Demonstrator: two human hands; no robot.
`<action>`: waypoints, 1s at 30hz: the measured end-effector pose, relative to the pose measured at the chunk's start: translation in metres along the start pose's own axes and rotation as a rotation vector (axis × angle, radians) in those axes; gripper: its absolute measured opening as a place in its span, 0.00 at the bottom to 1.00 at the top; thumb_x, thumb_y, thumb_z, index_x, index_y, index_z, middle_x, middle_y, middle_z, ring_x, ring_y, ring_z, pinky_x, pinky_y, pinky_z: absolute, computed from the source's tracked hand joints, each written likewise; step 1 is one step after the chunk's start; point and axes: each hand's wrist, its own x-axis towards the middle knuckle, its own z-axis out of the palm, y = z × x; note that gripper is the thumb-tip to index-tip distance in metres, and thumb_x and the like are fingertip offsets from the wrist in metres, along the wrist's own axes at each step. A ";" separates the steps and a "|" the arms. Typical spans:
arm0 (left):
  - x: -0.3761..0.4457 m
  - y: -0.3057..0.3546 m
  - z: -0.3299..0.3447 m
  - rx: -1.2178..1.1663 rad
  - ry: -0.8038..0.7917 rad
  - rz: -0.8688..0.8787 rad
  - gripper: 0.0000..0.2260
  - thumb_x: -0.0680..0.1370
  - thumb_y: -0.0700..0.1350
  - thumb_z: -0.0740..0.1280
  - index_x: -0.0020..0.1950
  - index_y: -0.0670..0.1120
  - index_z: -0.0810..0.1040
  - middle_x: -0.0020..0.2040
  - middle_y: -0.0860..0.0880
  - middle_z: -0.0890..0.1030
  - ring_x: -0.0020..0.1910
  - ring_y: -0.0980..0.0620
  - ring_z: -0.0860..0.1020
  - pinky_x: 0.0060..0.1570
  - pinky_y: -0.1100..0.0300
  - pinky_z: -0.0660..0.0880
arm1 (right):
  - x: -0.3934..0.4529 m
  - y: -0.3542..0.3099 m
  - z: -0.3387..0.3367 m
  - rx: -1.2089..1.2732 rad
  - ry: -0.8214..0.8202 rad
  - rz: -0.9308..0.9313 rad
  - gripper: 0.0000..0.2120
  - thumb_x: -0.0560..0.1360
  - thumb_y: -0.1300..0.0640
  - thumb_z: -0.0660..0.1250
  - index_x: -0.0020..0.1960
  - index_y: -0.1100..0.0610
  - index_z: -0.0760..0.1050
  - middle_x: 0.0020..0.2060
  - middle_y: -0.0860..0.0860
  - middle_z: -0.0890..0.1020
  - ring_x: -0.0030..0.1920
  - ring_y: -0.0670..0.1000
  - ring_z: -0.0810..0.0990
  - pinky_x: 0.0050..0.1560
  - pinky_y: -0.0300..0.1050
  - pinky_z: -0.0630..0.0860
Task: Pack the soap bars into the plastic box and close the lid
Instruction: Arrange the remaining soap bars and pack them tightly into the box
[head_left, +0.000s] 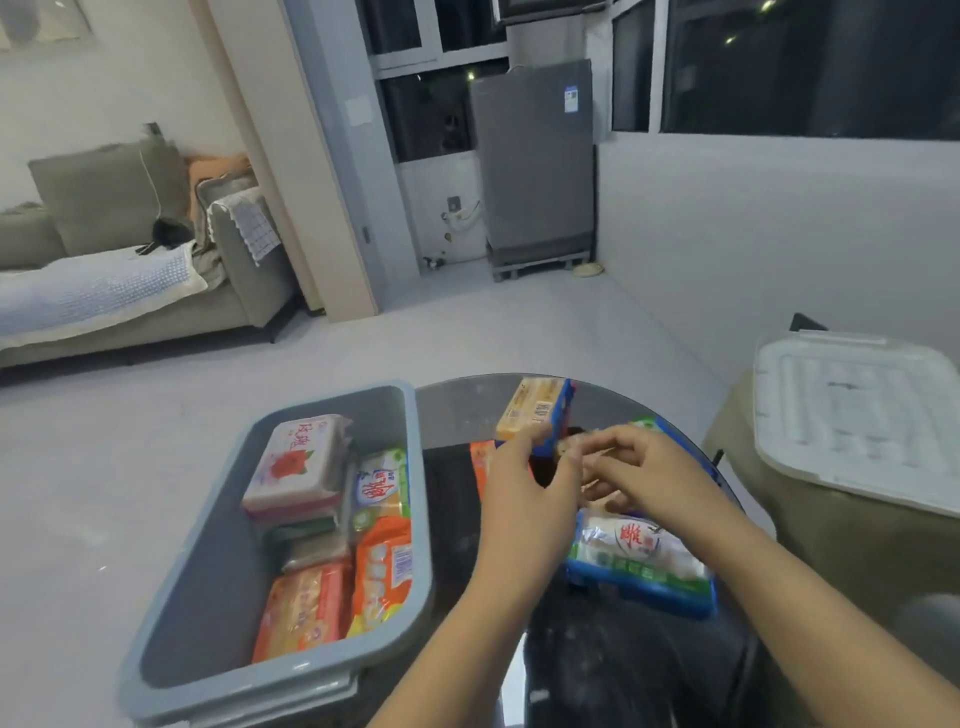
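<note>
Sitting at the left, lid off: grey plastic box (218, 545), near rim cut off, already holding wrapped soap bars (298, 467) along its right side. Reaching over the dark round table (457, 410): left hand (524, 499), fingertips pinching a yellow soap bar (530, 410) (blue pack behind, mostly hidden). Curling beside it: right hand (644, 473), grip impossible to tell, blurred. Lying near: blue-edged white pack (639, 561). Resting far right: pale lid (857, 415), edge cropped.
</note>
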 end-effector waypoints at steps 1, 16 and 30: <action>0.003 -0.004 0.007 0.010 -0.007 -0.024 0.17 0.76 0.48 0.65 0.66 0.52 0.73 0.62 0.54 0.77 0.61 0.54 0.75 0.54 0.65 0.75 | 0.004 0.007 -0.003 -0.028 0.029 0.012 0.06 0.74 0.62 0.64 0.47 0.54 0.78 0.35 0.51 0.84 0.34 0.48 0.81 0.35 0.40 0.78; 0.008 -0.074 0.045 0.180 -0.217 -0.286 0.16 0.76 0.49 0.66 0.64 0.49 0.75 0.58 0.52 0.80 0.54 0.56 0.78 0.53 0.60 0.75 | 0.020 0.051 -0.035 -0.908 -0.153 0.242 0.17 0.67 0.40 0.68 0.48 0.51 0.78 0.45 0.46 0.82 0.46 0.47 0.78 0.46 0.44 0.75; 0.006 -0.067 0.036 -0.331 -0.065 -0.377 0.17 0.74 0.35 0.69 0.57 0.53 0.79 0.58 0.48 0.81 0.54 0.48 0.81 0.54 0.51 0.79 | 0.017 0.053 -0.046 -0.523 -0.266 0.246 0.16 0.70 0.40 0.67 0.45 0.53 0.81 0.46 0.51 0.84 0.47 0.50 0.82 0.48 0.47 0.78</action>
